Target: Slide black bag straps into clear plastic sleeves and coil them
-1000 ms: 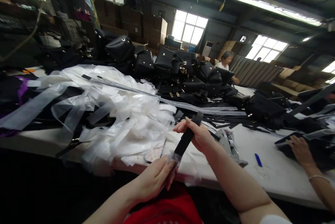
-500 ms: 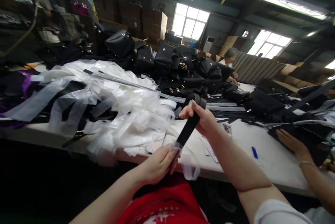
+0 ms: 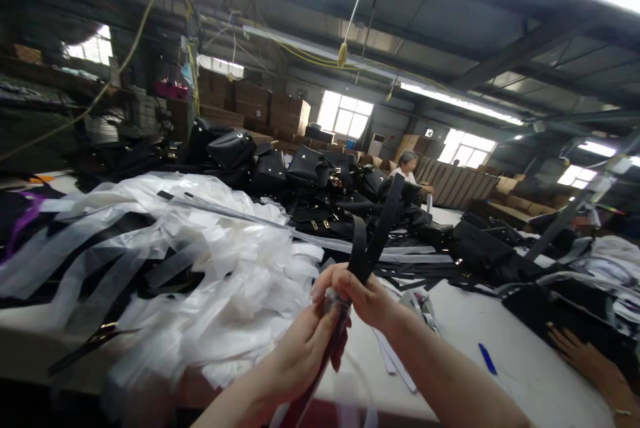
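Note:
My left hand (image 3: 313,341) is closed around the lower part of a black strap (image 3: 387,221), with some clear plastic film bunched at the fingers. Just above it, my right hand (image 3: 357,291) grips the same strap, fingers curled over it. Two black lengths rise out of my right fist, one straight and one bent over. Below my left hand the strap runs down toward the table's front edge. A heap of white plastic film strips (image 3: 235,261) lies to the left of my hands.
Black bags (image 3: 305,168) are piled at the back of the white table (image 3: 460,328). A blue object (image 3: 487,359) lies on the right. A co-worker's hand (image 3: 580,351) rests on black material at far right. Another person (image 3: 407,165) stands farther back.
My right hand has slid down the strap to sit against my left hand, leaving its upper end standing free above. The view has tilted upward.

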### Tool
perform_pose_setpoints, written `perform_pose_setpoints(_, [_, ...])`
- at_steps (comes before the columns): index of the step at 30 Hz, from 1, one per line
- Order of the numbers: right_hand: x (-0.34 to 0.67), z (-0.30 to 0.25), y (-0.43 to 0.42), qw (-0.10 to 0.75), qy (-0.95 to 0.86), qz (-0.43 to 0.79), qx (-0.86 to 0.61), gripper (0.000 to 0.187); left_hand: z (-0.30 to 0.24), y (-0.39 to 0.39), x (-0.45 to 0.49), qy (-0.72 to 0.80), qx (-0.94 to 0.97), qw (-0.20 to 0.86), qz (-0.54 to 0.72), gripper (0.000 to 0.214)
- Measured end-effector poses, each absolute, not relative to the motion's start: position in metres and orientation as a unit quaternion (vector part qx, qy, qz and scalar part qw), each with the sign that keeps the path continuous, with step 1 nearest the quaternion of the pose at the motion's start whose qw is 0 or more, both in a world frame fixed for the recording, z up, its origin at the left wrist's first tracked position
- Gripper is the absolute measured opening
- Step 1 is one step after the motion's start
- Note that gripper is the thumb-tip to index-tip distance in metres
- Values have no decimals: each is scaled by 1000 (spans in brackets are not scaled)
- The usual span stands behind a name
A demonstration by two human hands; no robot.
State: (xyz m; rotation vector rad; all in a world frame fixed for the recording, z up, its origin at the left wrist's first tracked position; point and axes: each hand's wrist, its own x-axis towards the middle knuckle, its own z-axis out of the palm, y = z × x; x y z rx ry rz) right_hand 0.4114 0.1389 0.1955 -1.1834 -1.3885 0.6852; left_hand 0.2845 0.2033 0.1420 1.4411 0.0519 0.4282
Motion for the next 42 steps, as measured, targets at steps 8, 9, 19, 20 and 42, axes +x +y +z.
perform_pose_setpoints(8, [422,254,142,638,-538,292,-467,34,173,209,297,-11,661,726,186,62])
perform_pose_setpoints(9, [427,265,143,669,-516,284,-454,33,171,209,299,-10,666,725,175,63])
perform_pose_setpoints(19, [445,316,142,683,-518,180,-482,42,186,211,314,-57,651,733,189,62])
perform_pose_setpoints(20, [445,318,142,680,-521,173,-486,43,192,212,316,-68,650,732,193,61])
perform_pose_setpoints(42, [415,332,132,639,-528,210,-518,42,269,212,328,-126,640,712,259,59])
